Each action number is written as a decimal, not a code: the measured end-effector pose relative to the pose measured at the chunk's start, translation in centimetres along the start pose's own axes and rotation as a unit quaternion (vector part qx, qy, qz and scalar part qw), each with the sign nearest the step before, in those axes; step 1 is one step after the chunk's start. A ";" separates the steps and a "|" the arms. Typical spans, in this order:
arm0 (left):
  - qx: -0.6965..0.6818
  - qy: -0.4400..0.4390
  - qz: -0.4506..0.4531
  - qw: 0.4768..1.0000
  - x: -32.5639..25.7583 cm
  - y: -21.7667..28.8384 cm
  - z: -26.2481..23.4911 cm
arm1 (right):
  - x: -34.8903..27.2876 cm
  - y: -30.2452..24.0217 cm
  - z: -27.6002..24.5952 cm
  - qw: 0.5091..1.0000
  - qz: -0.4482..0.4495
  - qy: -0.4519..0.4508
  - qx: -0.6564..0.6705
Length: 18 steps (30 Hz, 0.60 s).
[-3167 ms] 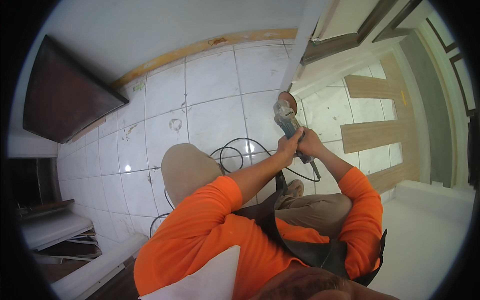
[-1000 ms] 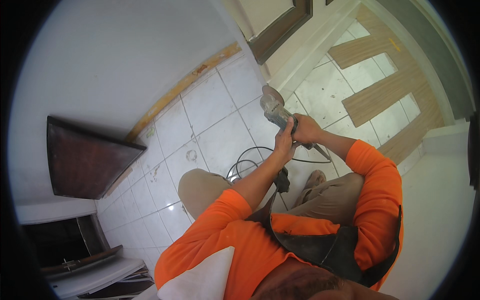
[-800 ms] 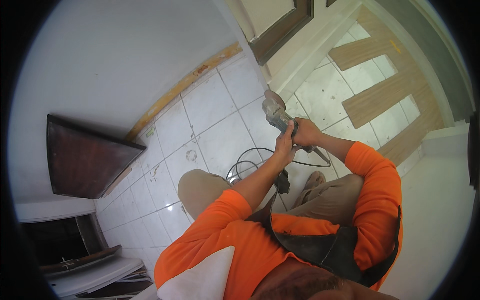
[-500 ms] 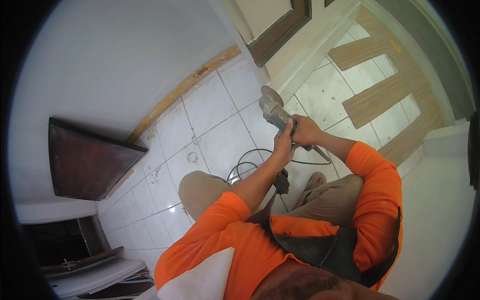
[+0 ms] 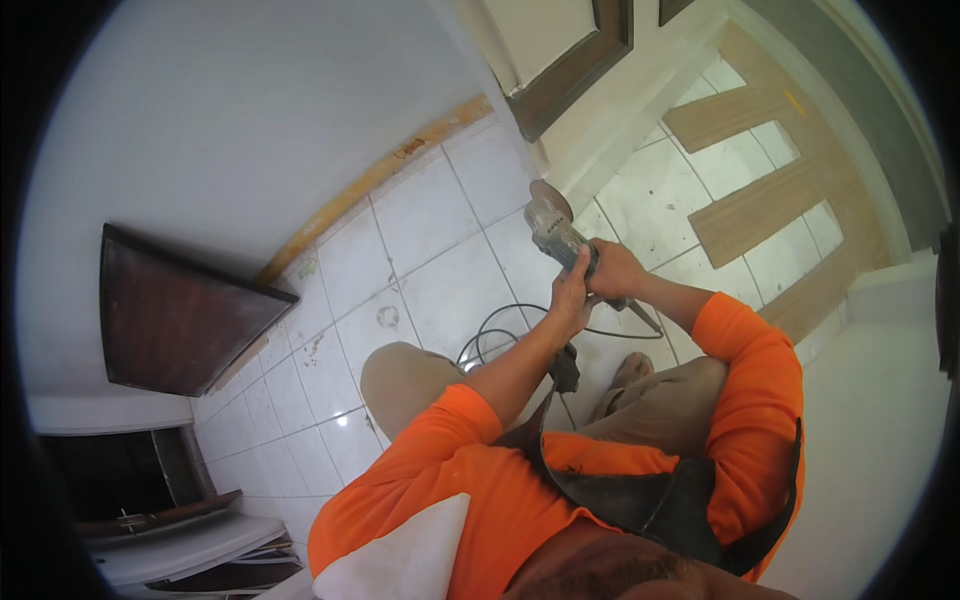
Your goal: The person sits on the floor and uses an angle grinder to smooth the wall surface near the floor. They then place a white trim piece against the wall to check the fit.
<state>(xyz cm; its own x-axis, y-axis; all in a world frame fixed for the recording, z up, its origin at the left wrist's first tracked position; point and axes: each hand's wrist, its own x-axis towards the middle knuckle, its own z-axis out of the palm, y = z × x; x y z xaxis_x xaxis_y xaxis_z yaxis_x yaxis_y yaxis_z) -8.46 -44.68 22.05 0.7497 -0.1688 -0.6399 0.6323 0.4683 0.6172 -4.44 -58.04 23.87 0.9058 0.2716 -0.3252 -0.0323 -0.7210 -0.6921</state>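
Observation:
Both my hands are closed around the body of a dusty grey angle grinder (image 5: 557, 228), held out in front of me above the tiled floor. My left hand (image 5: 571, 297) grips it from the near left side, and my right hand (image 5: 617, 271) wraps it from the right. The grinder's round brown disc (image 5: 552, 198) is at its far end, close to the lower corner of the cream wall (image 5: 590, 150). Whether the disc touches the wall I cannot tell. A black power cord (image 5: 610, 333) loops over the tiles below my hands.
A dark wooden panel (image 5: 190, 315) leans against the left wall. Wood-look planks (image 5: 755, 215) lie across the white tiles at the right. Along the left wall's foot runs a tan unpainted strip (image 5: 380, 170). A dark-framed opening (image 5: 110, 480) is at lower left.
The grinder and both hands sit slightly lower and farther right in the picture, as does the surrounding wall corner. My grip stays on the tool.

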 end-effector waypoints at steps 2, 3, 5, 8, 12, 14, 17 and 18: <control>-0.001 0.002 -0.003 1.000 0.1 0.1 0.1 | 0.3 0.9 0.3 1.000 -0.004 0.004 -0.002; -0.003 0.000 -0.004 1.000 -0.1 -0.1 0.1 | 0.2 0.9 0.3 1.000 -0.001 -0.002 -0.005; -0.003 -0.006 -0.001 1.000 -0.2 -0.2 0.1 | 0.0 0.8 0.1 1.000 -0.003 -0.008 -0.010; 0.004 -0.015 0.011 1.000 -0.4 0.2 0.4 | -0.2 0.0 -0.7 1.000 -0.012 -0.005 -0.013; 0.010 -0.013 0.024 1.000 -1.0 0.8 0.8 | -0.3 -0.6 -1.1 1.000 -0.005 -0.002 -0.012; 0.009 -0.012 0.022 1.000 -1.1 0.9 0.9 | -0.3 -0.7 -1.2 1.000 -0.010 -0.002 -0.018; 0.011 -0.015 0.012 1.000 -0.9 0.7 0.4 | -0.6 -0.6 -1.0 1.000 -0.020 0.002 -0.024; 0.012 -0.014 0.011 1.000 -1.0 0.8 0.5 | -0.6 -0.6 -1.0 1.000 -0.017 0.001 -0.021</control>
<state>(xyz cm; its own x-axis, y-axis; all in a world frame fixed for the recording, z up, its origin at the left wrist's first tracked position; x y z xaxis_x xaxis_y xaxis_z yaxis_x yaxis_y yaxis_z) -8.60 -44.59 23.38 0.7685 -0.1825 -0.6133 0.6196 0.4516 0.6420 -4.56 -58.37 25.16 0.9072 0.2942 -0.3008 0.0156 -0.7378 -0.6749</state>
